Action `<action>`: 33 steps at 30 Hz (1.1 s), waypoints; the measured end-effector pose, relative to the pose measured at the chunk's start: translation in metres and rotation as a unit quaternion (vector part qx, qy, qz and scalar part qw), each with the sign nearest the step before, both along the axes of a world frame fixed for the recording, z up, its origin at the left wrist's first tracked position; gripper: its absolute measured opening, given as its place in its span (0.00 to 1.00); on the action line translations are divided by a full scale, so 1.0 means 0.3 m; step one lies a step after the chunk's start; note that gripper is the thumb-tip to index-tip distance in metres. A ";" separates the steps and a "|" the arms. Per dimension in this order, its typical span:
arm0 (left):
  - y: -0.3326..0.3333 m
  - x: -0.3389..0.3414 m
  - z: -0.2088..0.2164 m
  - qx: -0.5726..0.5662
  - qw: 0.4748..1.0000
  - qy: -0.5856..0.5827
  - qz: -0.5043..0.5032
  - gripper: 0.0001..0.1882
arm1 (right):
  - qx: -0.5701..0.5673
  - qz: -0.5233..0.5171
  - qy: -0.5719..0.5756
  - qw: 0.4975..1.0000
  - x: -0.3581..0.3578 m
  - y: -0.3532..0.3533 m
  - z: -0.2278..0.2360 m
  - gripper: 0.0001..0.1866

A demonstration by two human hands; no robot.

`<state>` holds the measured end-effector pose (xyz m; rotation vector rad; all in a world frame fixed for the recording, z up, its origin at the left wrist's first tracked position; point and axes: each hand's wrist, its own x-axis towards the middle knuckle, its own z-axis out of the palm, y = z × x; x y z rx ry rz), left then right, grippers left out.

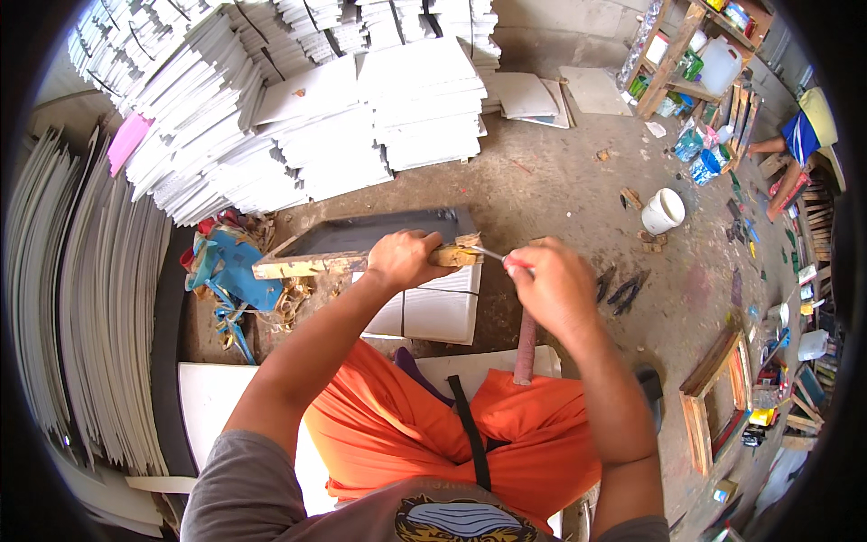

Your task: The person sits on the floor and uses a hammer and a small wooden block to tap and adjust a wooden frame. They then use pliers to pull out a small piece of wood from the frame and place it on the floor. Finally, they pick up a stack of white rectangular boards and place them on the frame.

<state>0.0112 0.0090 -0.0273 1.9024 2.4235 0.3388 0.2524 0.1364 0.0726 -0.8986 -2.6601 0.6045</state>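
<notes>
A wooden frame (312, 266) with a dark panel (379, 230) inside it rests tilted on a strapped white stack (438, 312). My left hand (404, 260) grips the frame's near rail, close to its worn right corner. My right hand (553, 282) is closed around a screwdriver with a red handle; its metal shaft (490, 254) points left and its tip meets that corner. Below the right hand, a reddish-brown rod-like handle (526, 348) reaches down to my orange trousers. Its upper end is hidden behind the hand, so I cannot tell whether the hand also holds it.
Tall stacks of white sheets (420, 99) stand at the back left. Pliers (626, 291) lie on the floor right of my hand, near a white bucket (664, 210). Another wooden frame (695, 425) lies lower right. A blue crumpled thing (237, 266) sits at left. Another person's arm (784, 185) shows far right.
</notes>
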 end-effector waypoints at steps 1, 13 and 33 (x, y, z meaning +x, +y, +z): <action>0.024 0.015 0.056 -0.031 1.000 -0.003 -0.004 0.29 | 0.013 0.004 -0.032 0.999 0.009 0.016 0.074 0.05; 0.271 -0.012 0.288 -0.143 0.988 -0.025 -0.050 0.48 | 0.114 0.043 -0.199 0.972 -0.192 0.304 0.336 0.05; 0.479 -0.003 0.184 0.277 0.924 -0.176 -0.197 0.09 | -0.197 -0.238 0.327 0.893 -0.109 0.422 0.030 0.30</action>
